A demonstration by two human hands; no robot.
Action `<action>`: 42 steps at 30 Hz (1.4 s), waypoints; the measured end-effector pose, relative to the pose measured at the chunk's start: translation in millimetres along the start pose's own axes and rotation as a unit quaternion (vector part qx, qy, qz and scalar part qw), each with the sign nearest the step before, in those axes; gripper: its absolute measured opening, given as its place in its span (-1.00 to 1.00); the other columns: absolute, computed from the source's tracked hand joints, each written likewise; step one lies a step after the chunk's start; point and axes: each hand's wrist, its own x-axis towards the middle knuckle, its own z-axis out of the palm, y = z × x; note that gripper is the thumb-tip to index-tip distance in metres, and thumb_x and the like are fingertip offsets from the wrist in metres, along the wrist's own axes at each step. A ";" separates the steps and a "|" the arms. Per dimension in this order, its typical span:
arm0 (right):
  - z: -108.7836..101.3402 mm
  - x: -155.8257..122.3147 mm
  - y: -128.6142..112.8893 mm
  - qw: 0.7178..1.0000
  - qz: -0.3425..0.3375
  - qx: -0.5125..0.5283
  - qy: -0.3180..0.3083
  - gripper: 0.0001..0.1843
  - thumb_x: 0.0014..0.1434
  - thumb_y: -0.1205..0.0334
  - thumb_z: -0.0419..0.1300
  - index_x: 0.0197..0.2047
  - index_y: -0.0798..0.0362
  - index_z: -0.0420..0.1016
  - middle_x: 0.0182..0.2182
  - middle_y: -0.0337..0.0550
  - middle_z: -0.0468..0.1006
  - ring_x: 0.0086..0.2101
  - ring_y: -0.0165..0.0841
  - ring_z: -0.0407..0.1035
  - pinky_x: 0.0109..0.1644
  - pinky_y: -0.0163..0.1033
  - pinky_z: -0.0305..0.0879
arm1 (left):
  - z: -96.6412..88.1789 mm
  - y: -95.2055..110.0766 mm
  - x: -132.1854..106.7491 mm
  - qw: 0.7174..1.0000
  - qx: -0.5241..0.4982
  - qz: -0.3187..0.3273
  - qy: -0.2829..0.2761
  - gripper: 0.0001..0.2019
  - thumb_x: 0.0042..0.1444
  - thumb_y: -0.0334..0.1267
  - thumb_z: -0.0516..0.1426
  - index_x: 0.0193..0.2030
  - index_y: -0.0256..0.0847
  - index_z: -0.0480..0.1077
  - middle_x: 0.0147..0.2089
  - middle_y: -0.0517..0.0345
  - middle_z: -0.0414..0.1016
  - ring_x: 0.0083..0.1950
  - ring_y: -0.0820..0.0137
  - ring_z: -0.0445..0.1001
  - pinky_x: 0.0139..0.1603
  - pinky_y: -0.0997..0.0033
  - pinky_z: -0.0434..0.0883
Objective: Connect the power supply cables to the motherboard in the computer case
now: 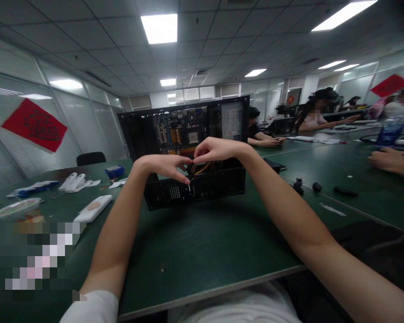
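The open computer case (230,180) stands on the table (188,242), likely heavy, stiff and best gripped by its frame, its wires (205,168) probably soft, left hand's (166,167) thumb and fingers apart, right hand's (218,149) fingertips bunched, hold unclear.

A flat grey ceiling of square tiles in a thin grid (97,38) spans the room. Set into it are a bright white, nearly square light panel (159,28), a long white light panel (345,15) at upper right, and smaller lit panels farther off, near a small slatted grey vent (201,72). Along the left runs a framed glass partition wall with pale horizontal blinds (2,121), bearing a red diamond-shaped paper decoration with dark markings (37,125). A similar red diamond (389,85) hangs at far right; a white square column (311,87) stands deeper in. A low-backed black chair (90,158) sits beyond the broad dark green tabletop with a pale edge (202,246).
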 end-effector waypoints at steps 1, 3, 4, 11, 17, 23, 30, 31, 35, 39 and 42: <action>-0.3 -0.7 -1.4 1.000 0.000 0.003 0.002 -0.60 0.17 -0.01 0.22 -0.16 0.19 0.57 -0.37 -0.15 0.56 -0.42 -0.45 0.33 -0.35 -0.34 0.20 | 0.3 0.7 1.0 1.000 -0.004 0.010 0.005 -0.18 0.00 0.15 0.22 0.38 -0.11 0.16 0.31 0.04 0.34 0.19 0.19 0.39 0.11 0.41 0.33; -1.3 -3.2 -4.5 1.000 0.007 0.019 0.002 -0.62 0.19 0.01 0.20 -0.14 0.19 0.55 -0.41 -0.18 0.53 -0.46 -0.47 0.32 -0.40 -0.35 0.19 | 0.2 1.2 2.7 0.999 -0.004 0.022 0.027 -0.20 -0.01 0.12 0.24 0.34 -0.13 0.21 0.26 0.04 0.38 0.16 0.19 0.41 0.10 0.40 0.33; -2.0 -5.2 -6.4 1.000 0.011 0.030 0.000 -0.63 0.20 0.02 0.19 -0.13 0.18 0.53 -0.43 -0.21 0.51 -0.49 -0.48 0.31 -0.43 -0.36 0.19 | -0.2 1.0 3.2 0.999 -0.001 0.026 0.044 -0.23 -0.02 0.11 0.25 0.32 -0.14 0.24 0.24 0.04 0.41 0.14 0.19 0.41 0.10 0.39 0.33; -6.9 -20.6 -25.7 0.998 0.025 0.042 -0.029 -0.65 0.26 0.02 0.15 -0.07 0.14 0.43 -0.43 -0.23 0.51 -0.48 -0.45 0.38 -0.43 -0.36 0.24 | -8.8 7.2 -6.3 0.972 -0.024 0.096 0.213 -0.48 0.06 -0.01 0.23 0.11 -0.25 0.41 -0.04 0.04 0.52 -0.12 0.29 0.47 -0.11 0.36 0.38; -13.5 -26.2 -35.0 1.000 0.018 -0.020 -0.015 -0.62 0.28 -0.03 0.12 -0.32 0.15 0.47 -0.54 -0.23 0.48 -0.53 -0.48 0.33 -0.46 -0.37 0.15 | -8.5 14.0 -14.3 0.962 -0.098 0.129 0.221 -0.33 0.09 -0.07 0.23 0.32 -0.19 0.20 0.04 -0.02 0.49 -0.11 0.33 0.49 -0.12 0.38 0.40; -24.3 -36.6 -31.9 1.000 0.006 -0.009 0.029 -0.54 0.28 -0.11 0.08 -0.32 0.13 0.50 -0.53 -0.23 0.47 -0.52 -0.47 0.27 -0.42 -0.34 0.12 | -5.3 -2.4 -6.8 0.986 -0.122 0.111 -0.018 -0.62 0.16 -0.09 0.18 0.06 -0.23 0.43 -0.04 0.04 0.56 -0.08 0.33 0.53 -0.09 0.45 0.39; -20.1 -29.4 -22.0 0.999 -0.005 -0.018 0.038 -0.59 0.25 -0.09 0.12 -0.33 0.12 0.48 -0.48 -0.24 0.45 -0.46 -0.46 0.22 -0.41 -0.32 0.06 | -10.1 -0.9 -7.4 0.977 -0.140 0.148 0.063 -0.69 0.24 -0.07 0.12 -0.07 -0.26 0.50 -0.15 0.08 0.59 -0.11 0.37 0.52 -0.06 0.45 0.39; -19.1 -28.3 -21.4 0.999 -0.009 -0.012 0.033 -0.59 0.24 -0.09 0.12 -0.34 0.12 0.47 -0.48 -0.25 0.44 -0.47 -0.46 0.22 -0.41 -0.32 0.05 | -9.7 -0.2 -7.1 0.977 -0.143 0.149 0.059 -0.68 0.24 -0.07 0.12 -0.04 -0.26 0.49 -0.13 0.06 0.59 -0.10 0.36 0.53 -0.06 0.45 0.39; -15.3 -25.6 -23.4 1.000 -0.009 0.005 0.007 -0.59 0.23 -0.10 0.13 -0.32 0.11 0.47 -0.49 -0.26 0.42 -0.48 -0.47 0.22 -0.43 -0.32 0.05 | -7.2 2.3 -4.0 0.974 -0.152 0.165 0.043 -0.66 0.31 -0.08 0.03 -0.11 -0.29 0.51 -0.13 0.01 0.59 -0.09 0.37 0.53 -0.03 0.46 0.39; -10.8 -22.2 -26.4 0.999 0.007 0.009 -0.041 -0.61 0.23 -0.06 0.14 -0.31 0.13 0.49 -0.47 -0.23 0.47 -0.48 -0.45 0.27 -0.43 -0.32 0.08 | -5.2 1.5 -1.6 0.973 -0.155 0.172 0.014 -0.70 0.30 -0.12 0.05 -0.12 -0.28 0.52 -0.16 0.04 0.59 -0.10 0.38 0.53 -0.03 0.47 0.39; -8.5 -19.4 -25.3 0.998 0.020 0.014 -0.058 -0.60 0.22 -0.07 0.16 -0.34 0.13 0.50 -0.48 -0.22 0.48 -0.47 -0.44 0.30 -0.43 -0.32 0.11 | -4.9 -1.0 -1.0 0.976 -0.143 0.163 0.005 -0.72 0.28 -0.13 0.08 -0.16 -0.27 0.52 -0.19 0.07 0.59 -0.13 0.38 0.53 -0.06 0.48 0.38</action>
